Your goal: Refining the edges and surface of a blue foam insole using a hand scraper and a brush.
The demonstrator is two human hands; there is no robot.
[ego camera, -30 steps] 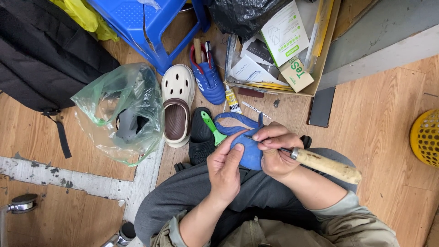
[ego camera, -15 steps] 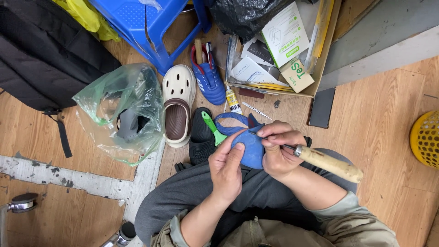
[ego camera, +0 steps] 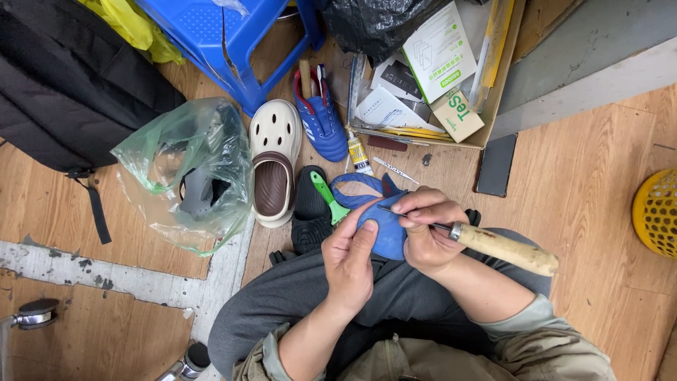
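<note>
Holding a blue shoe piece (ego camera: pixel 384 226) over our lap, we are gripping it from below with our left hand (ego camera: pixel 350 259), thumb lying along its near face. Our right hand (ego camera: pixel 423 229) is closing around a wooden-handled awl (ego camera: pixel 504 248), fingers pinching near the metal shank, whose tip is touching the top edge of the blue piece; the handle is jutting out to the right.

Just beyond the left hand:
- a green-handled brush (ego camera: pixel 328 199) is lying on a black shoe (ego camera: pixel 308 212).
- a cream and brown clog (ego camera: pixel 273 164) is sitting left of that.

Further left of the left hand, a clear green plastic bag (ego camera: pixel 185 176) is holding dark footwear.

Beyond both hands:
- a small glue tube (ego camera: pixel 359 153) is lying on the wooden floor (ego camera: pixel 585 204).
- a blue sports shoe (ego camera: pixel 321 120) is standing beside it.
- a cardboard box (ego camera: pixel 490 99) of papers and small cartons is lying past those.

Right of the right hand, a dark flat slab (ego camera: pixel 496 165) is lying on the floor. Farthest right we are seeing a yellow basket (ego camera: pixel 656 212); farthest beyond, a blue plastic stool (ego camera: pixel 226 42) and a black backpack (ego camera: pixel 63 92).
</note>
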